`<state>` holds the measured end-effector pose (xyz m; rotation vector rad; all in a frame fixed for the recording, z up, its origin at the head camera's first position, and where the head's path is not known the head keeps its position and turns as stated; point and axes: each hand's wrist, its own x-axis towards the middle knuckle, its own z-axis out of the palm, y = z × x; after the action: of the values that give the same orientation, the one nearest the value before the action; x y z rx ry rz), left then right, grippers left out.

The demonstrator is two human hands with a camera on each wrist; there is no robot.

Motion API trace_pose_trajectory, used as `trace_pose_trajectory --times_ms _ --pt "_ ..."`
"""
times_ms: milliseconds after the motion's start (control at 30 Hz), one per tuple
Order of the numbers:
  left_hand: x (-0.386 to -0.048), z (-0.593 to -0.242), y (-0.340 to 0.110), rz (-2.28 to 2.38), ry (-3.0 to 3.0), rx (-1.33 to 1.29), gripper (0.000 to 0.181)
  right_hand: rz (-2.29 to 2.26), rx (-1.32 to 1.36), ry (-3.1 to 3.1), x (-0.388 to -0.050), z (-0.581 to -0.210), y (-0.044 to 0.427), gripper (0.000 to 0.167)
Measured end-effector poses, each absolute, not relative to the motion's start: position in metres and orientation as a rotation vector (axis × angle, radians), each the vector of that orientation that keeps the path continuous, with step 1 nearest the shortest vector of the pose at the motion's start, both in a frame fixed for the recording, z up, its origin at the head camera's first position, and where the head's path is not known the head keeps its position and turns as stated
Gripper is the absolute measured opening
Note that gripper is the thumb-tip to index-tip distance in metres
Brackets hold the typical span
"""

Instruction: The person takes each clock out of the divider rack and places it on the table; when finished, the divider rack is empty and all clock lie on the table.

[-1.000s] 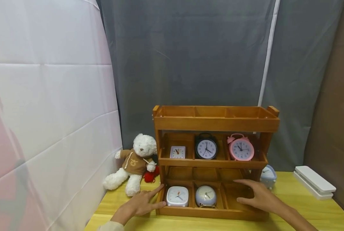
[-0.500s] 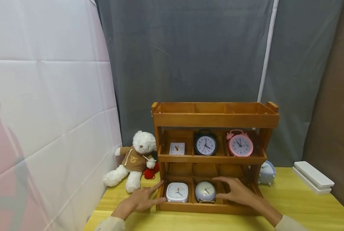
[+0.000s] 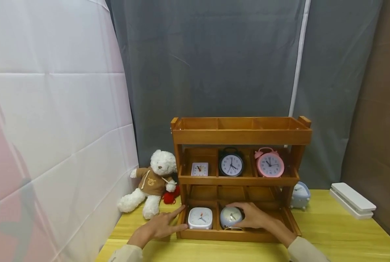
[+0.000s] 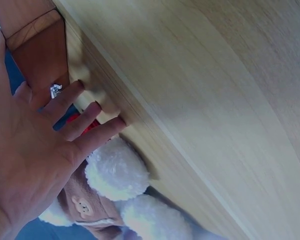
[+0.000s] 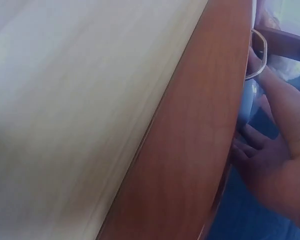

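Round blue clock (image 3: 229, 217) sits bottom-middle in the rack (image 3: 240, 137), pinched between fingers of the right hand (image 3: 253, 215), the left hand (image 3: 162, 225) at the rack's left end, fingers spread.

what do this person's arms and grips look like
The left grip and right grip are bare human hands, no glove or ring visible. A pale beige cloth left sleeve and a matching right sleeve cover the forearms; no cables show.
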<state>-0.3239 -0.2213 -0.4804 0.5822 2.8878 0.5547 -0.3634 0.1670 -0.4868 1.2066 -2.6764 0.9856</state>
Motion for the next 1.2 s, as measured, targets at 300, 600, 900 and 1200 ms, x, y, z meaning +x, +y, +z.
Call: trace_pose_trajectory --times_ms 300,600,900,1200 --pt "-0.330 -0.484 -0.218 0.578 2.868 0.577 0.083 1.063 1.305 -2.633 -0.369 -0.491 0.168 0.063" --pt "-0.329 -0.483 -0.215 0.589 2.850 0.596 0.081 1.037 1.262 -2.573 -0.362 -0.474 0.180 0.061" --pt "-0.328 -0.486 -0.220 0.539 2.878 0.599 0.079 0.972 1.310 -2.434 -0.343 -0.451 0.204 0.059" --pt "-0.323 -0.480 -0.222 0.586 2.881 0.620 0.079 0.802 1.237 -2.425 -0.311 -0.420 0.268 0.058"
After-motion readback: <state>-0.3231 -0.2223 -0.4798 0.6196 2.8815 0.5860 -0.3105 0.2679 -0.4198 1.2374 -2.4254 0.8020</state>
